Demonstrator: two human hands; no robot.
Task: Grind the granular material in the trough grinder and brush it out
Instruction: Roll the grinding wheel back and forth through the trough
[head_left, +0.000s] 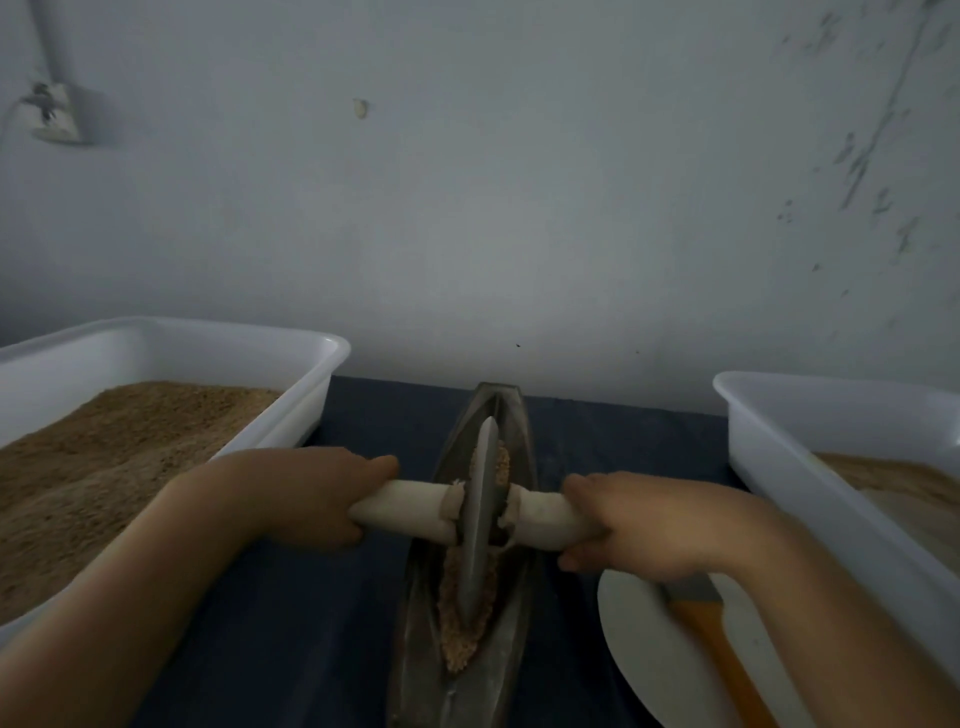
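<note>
Hands grip the two ends of a pale wooden axle (415, 506): the left hand (322, 501) curls round its left end, the right hand (631, 530) round its right end, both closed firmly on the wood. Between them, about midway, the grey grinding wheel (480, 514) stands upright on edge in the trough grinder (519, 441), a dark boat-shaped channel on the blue cloth (613, 441). The relation that matters is this: the axle lies crosswise, left to right, while the trough's long axis runs away from the person toward the wall (519, 208), so any rolling stroke goes forward and back along the channel, with both hands equally near. Tan granular material (460, 613) lies along the groove, mostly on the near side of the wheel, some beyond it, still coarse by the look of it, so grinding seems unfinished. To the left sits a white tub (234, 343) filled with similar grain; to the right another white tub (810, 410), and near it a white plate (639, 639) carrying what may be the brush (711, 634), its orange handle partly hidden by the right forearm.
</note>
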